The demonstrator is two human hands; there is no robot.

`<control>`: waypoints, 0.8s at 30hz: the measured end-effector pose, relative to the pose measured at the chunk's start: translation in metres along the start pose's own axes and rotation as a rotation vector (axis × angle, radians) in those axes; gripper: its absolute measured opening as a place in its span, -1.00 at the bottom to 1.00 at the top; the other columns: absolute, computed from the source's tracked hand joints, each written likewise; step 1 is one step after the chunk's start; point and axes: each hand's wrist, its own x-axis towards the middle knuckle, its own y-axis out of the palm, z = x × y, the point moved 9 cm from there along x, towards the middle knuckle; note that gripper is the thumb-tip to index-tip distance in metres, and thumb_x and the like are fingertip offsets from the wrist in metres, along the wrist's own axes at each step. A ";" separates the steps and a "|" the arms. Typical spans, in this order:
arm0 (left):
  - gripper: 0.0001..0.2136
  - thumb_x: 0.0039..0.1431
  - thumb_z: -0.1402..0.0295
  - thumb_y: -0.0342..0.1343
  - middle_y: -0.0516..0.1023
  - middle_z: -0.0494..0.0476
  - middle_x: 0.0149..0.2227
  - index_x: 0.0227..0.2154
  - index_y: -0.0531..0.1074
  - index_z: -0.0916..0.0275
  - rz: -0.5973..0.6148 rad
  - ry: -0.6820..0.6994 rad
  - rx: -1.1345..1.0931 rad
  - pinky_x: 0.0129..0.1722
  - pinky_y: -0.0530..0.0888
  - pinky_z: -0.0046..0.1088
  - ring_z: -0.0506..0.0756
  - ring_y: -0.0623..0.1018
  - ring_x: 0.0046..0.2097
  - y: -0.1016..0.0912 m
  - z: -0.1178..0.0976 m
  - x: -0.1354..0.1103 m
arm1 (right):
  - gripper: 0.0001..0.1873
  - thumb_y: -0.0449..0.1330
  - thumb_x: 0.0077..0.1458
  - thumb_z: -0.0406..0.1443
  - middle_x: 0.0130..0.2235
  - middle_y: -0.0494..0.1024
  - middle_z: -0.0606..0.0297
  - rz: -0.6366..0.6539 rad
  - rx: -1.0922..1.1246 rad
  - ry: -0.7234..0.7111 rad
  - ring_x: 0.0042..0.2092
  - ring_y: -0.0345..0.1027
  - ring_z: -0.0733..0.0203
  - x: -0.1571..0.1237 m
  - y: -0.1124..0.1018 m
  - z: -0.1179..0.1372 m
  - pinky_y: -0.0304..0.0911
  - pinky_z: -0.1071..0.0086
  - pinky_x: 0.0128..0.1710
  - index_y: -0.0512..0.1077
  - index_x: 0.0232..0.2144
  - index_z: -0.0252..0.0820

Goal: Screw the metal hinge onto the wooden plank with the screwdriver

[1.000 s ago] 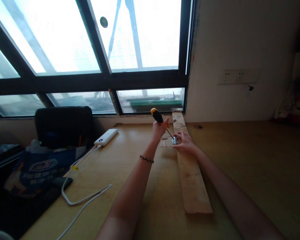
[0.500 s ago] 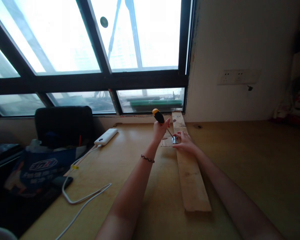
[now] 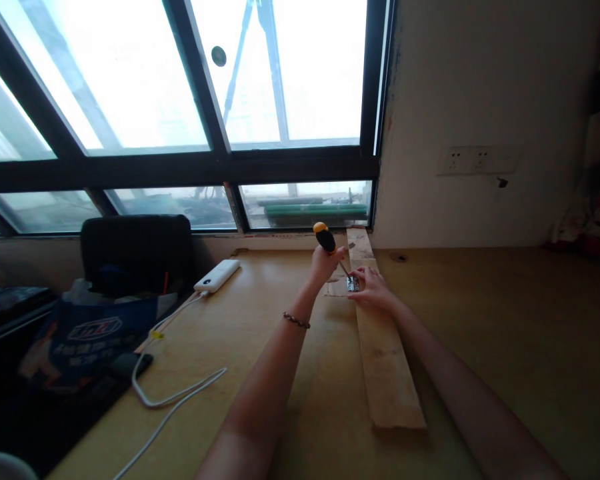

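Observation:
A long pale wooden plank [image 3: 387, 363] lies on the wooden table [image 3: 505, 333], running away from me towards the window. My left hand [image 3: 326, 262] is closed round a screwdriver [image 3: 325, 239] with a black and yellow handle, its tip slanting down onto a small metal hinge [image 3: 352, 284] at the plank's left edge. My right hand [image 3: 374, 291] rests on the plank with its fingers pressed on the hinge. A small flat wooden piece [image 3: 336, 288] lies just left of the hinge.
A white power bank [image 3: 217, 275] with a white cable [image 3: 173, 399] lies to the left. A black chair [image 3: 136, 250] and a blue printed bag [image 3: 87, 333] sit at the table's left edge. Window and white wall with sockets [image 3: 473, 160] stand behind.
The screwdriver handle has tipped slightly rightward, nearer the hinge. My view has shifted a little; both hands stay at the hinge.

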 end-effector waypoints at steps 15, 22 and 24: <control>-0.75 -0.09 0.22 0.08 0.23 -0.05 -0.78 -0.67 0.32 0.32 -0.049 -0.026 0.086 -0.70 0.13 -0.55 -0.08 0.22 -0.72 -0.009 0.003 0.002 | -0.34 0.32 -0.27 -0.07 -0.02 0.30 0.23 -0.005 0.016 -0.005 0.02 0.17 0.07 0.001 0.002 -0.003 0.06 0.23 0.00 0.33 -0.05 -0.04; -0.72 -0.08 0.18 0.09 0.24 -0.04 -0.77 -0.66 0.33 0.32 -0.063 0.010 0.084 -0.70 0.12 -0.55 -0.08 0.22 -0.71 -0.010 -0.003 0.002 | -0.35 0.31 -0.27 -0.06 -0.02 0.30 0.22 -0.017 0.013 -0.007 0.01 0.17 0.08 0.001 0.001 -0.003 0.05 0.25 0.01 0.35 -0.06 -0.07; -0.71 -0.08 0.17 0.08 0.24 -0.04 -0.77 -0.67 0.33 0.32 -0.058 -0.003 0.070 -0.70 0.13 -0.54 -0.08 0.22 -0.72 -0.010 -0.002 0.002 | -0.35 0.31 -0.27 -0.06 -0.02 0.30 0.23 -0.017 0.017 -0.002 0.01 0.17 0.08 0.001 0.002 -0.004 0.05 0.25 0.01 0.35 -0.06 -0.06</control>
